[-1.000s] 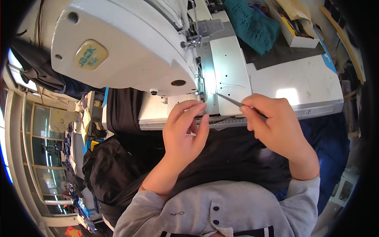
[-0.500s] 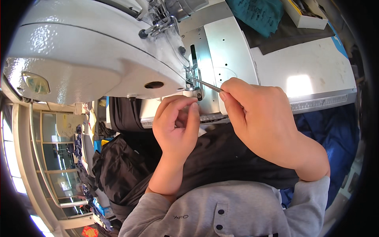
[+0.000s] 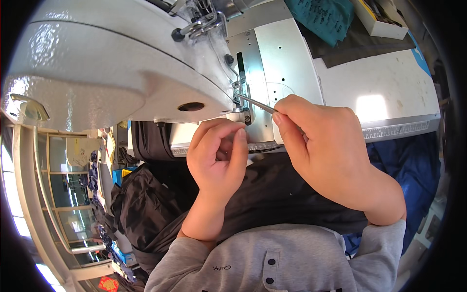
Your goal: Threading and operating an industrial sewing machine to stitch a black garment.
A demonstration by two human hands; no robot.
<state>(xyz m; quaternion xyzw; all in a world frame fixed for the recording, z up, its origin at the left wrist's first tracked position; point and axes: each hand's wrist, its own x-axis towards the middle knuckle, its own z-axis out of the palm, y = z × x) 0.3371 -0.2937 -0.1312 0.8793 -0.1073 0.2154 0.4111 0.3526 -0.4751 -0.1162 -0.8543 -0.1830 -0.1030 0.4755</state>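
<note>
My right hand (image 3: 328,141) pinches a pair of slim metal tweezers (image 3: 259,104) between thumb and forefinger. Their tips point left into the needle area (image 3: 238,101) of a white sewing machine (image 3: 126,78); whether they touch the needle or grip a thread is too small to tell. Just below the presser foot, my left hand (image 3: 214,155) is raised with its thumb and forefinger nearly together and the other fingers curled. Anything in that pinch is too fine to make out. A metal needle plate (image 3: 258,63) lies beside the foot under a bright light.
Black cloth (image 3: 287,190) covers my lap, with dark blue cloth (image 3: 406,160) at the right. A ruler strip (image 3: 399,130) runs along the table's front edge. Teal cloth (image 3: 323,19) and a white box of small things (image 3: 382,24) are at the far right.
The view has shifted slightly. Both hands keep nearly the same pose, and the tweezers stay pointed at the needle area.
</note>
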